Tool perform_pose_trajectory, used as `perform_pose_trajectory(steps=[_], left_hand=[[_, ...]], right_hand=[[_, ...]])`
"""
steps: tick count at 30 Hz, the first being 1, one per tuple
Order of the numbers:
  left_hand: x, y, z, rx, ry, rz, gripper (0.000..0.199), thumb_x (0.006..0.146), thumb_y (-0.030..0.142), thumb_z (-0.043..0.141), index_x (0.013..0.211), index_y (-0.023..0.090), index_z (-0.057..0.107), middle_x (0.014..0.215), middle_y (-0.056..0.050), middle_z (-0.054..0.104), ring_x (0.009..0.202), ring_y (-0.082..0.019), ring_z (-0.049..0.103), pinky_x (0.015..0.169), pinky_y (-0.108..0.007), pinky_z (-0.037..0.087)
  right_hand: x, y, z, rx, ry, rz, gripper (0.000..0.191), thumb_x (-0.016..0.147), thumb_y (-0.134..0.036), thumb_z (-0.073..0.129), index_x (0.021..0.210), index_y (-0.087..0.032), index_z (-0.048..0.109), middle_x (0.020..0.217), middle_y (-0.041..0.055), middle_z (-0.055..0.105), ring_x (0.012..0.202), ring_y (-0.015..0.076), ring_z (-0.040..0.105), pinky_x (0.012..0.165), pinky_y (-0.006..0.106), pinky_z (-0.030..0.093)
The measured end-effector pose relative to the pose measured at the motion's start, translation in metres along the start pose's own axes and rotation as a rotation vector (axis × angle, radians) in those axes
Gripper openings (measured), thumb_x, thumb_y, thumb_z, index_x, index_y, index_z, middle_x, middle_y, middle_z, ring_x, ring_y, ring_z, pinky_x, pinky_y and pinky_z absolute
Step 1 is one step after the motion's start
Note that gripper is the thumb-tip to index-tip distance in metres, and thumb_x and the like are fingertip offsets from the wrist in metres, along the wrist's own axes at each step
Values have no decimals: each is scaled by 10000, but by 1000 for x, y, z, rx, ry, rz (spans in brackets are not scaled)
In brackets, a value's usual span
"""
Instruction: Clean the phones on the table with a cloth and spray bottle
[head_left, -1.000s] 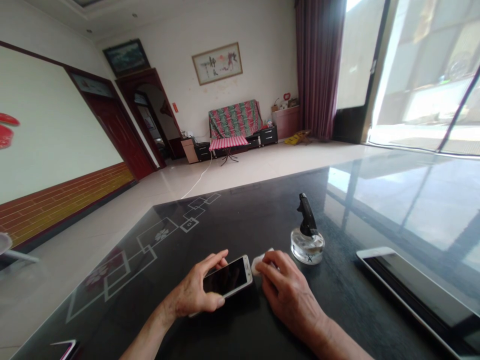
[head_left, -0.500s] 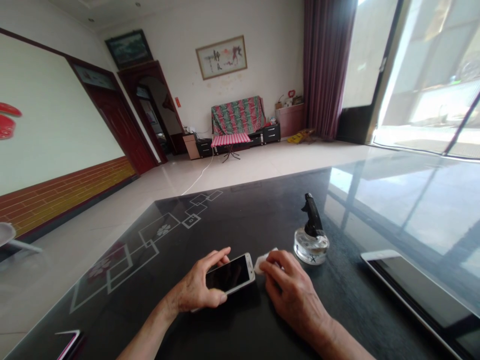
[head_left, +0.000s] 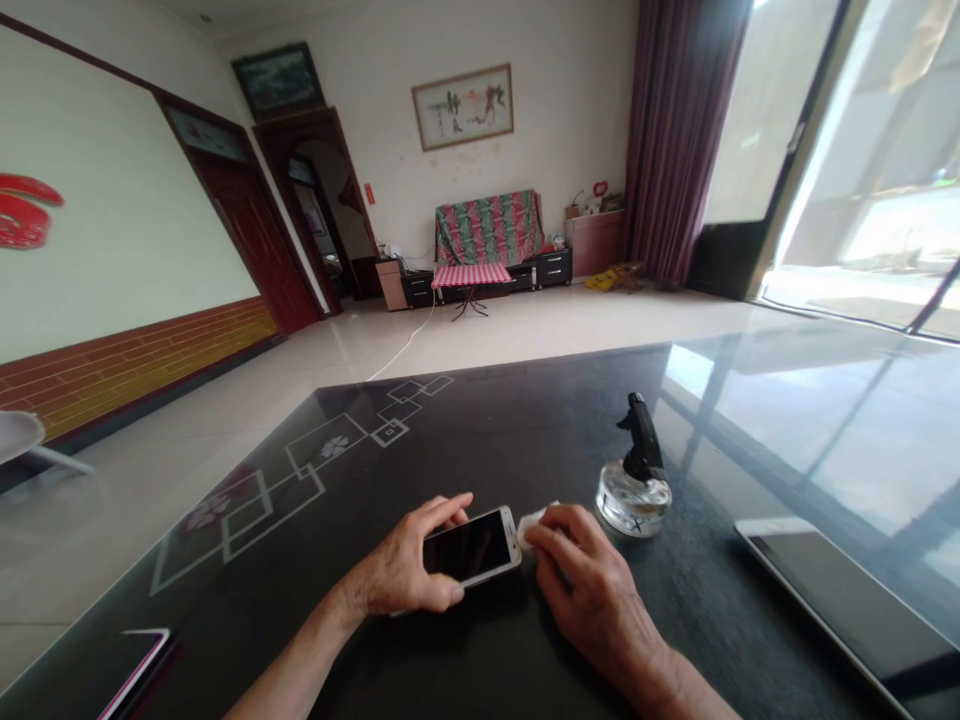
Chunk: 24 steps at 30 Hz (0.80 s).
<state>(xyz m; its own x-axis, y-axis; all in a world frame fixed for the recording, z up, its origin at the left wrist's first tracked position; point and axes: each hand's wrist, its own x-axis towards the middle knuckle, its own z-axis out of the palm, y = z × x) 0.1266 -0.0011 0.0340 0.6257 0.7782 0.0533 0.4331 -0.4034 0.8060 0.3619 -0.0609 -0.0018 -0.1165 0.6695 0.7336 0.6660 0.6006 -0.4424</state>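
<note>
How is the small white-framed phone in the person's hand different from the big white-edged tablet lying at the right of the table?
The small white-framed phone is much smaller than the big white-edged tablet. The phone is gripped by the left hand and tilted up at its far end; the tablet lies flat and untouched on the glossy black table. The phone shows whole, while the tablet runs off the picture's edge. Both have dark, unlit screens.

You've got a big bright room here: pale tiled floor (head_left: 525, 330), maroon curtain (head_left: 671, 140) beside sunlit glass doors (head_left: 862, 170). Far wall has a framed painting (head_left: 463, 106) over a cloth-covered sofa (head_left: 489, 226), with dark wooden doors (head_left: 251, 240) on the left.
</note>
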Motion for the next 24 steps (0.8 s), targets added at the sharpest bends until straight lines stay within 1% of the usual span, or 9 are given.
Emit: perform_pose_trajectory(steps=[8,14,20,24], left_hand=[[-2,-6,-2,-2,18,17,855,538,102,668,1358,210,451,1111,-25,537,1012,-210,543,959,-340,436],[-1,-7,1,-27,-6,31,857,550,111,675,1368,220,442,1127,-28,542,1017,-215,546,950,-342,448],[-1,-9,-4,-32,24,33,850,554,105,674,1366,212,447,1130,-31,541,1055,-224,536,1005,-363,409],[-1,-8,-3,-59,11,54,867,545,106,681,1370,228,443,1147,-26,535,1074,-228,523,1036,-372,376]], right_hand=[[0,-4,0,36,-21,17,192,879,-89,482,967,-198,614,961,68,533,865,168,562,764,303,503],[0,-2,-1,0,16,17,176,877,-99,492,952,-193,620,939,65,539,837,167,561,744,303,507],[-1,-10,-1,60,-37,-11,209,869,-87,480,970,-198,625,952,63,545,847,159,576,748,286,518],[-1,-10,0,72,-50,-17,207,870,-99,480,981,-207,618,954,66,551,851,164,576,746,288,520]])
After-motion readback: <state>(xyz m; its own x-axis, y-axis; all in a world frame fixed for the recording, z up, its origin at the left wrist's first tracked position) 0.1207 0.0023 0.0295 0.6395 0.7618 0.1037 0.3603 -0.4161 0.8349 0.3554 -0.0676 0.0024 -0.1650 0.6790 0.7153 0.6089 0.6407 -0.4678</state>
